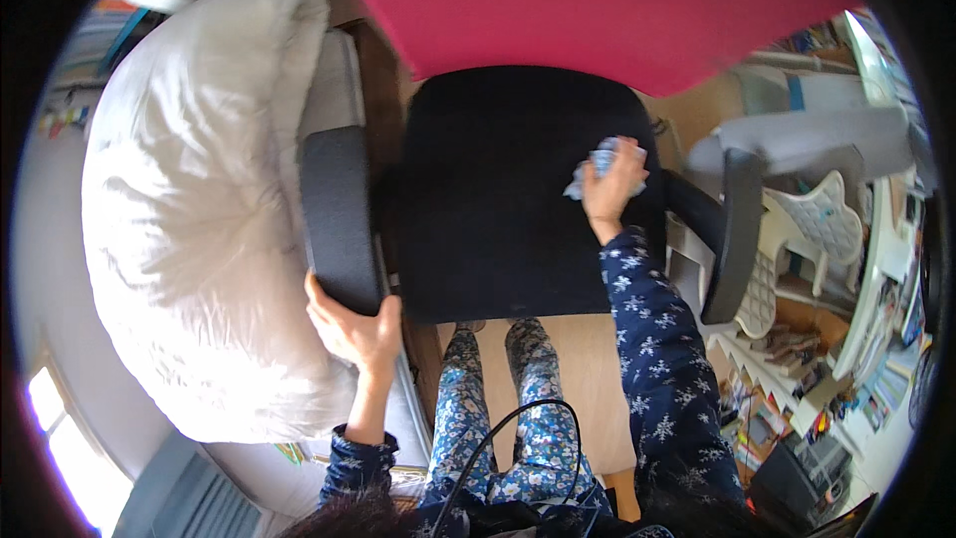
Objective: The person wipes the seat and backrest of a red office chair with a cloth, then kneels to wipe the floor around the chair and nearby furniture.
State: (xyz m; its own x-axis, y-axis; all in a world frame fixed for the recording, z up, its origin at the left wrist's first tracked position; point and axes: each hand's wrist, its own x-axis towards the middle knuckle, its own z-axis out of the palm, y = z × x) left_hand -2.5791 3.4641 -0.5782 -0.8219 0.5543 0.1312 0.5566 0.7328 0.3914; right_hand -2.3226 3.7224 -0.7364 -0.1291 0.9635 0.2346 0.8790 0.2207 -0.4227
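Observation:
An office chair with a black fabric seat [508, 202], a red backrest [597, 7] and two dark armrests stands in front of me. My right hand [614, 183] presses a crumpled light blue-and-white cloth [606, 157] on the right part of the seat. At the front end of the left armrest [340, 217], my left hand [358, 325] grips the pad, thumb on one side and fingers on the other. The right armrest [733, 239] stands beyond my right forearm, untouched.
A large white duvet or cushion [194, 224] bulges close beside the left armrest. On the right are a grey padded piece [814, 142], a cream chair with quilted padding [821, 220] and shelves with books and papers. A black cable [523, 407] hangs before my legs.

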